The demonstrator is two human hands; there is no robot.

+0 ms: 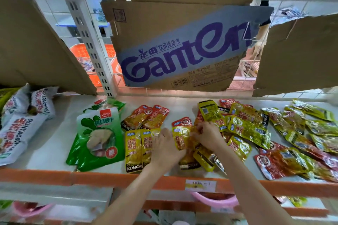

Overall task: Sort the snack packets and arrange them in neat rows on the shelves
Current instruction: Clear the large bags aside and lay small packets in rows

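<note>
White shelf point(60, 140) with an orange front edge point(102, 179) carrying a paper price label point(200, 185). Slotted white metal upright point(87, 42) rises at rear left. Wire-grid back panel point(285, 11) behind, backed by torn cardboard sheets; the central sheet point(182, 45) has purple "Ganten" print. Orange baskets point(81, 52) show through the grid. Lower shelf holds a pink bowl point(215, 201). Lighting bright, even.

Torn Ganten cardboard panel point(182, 49) hanging behind, white slotted upright point(87, 42), pink basin point(215, 200) below.
</note>
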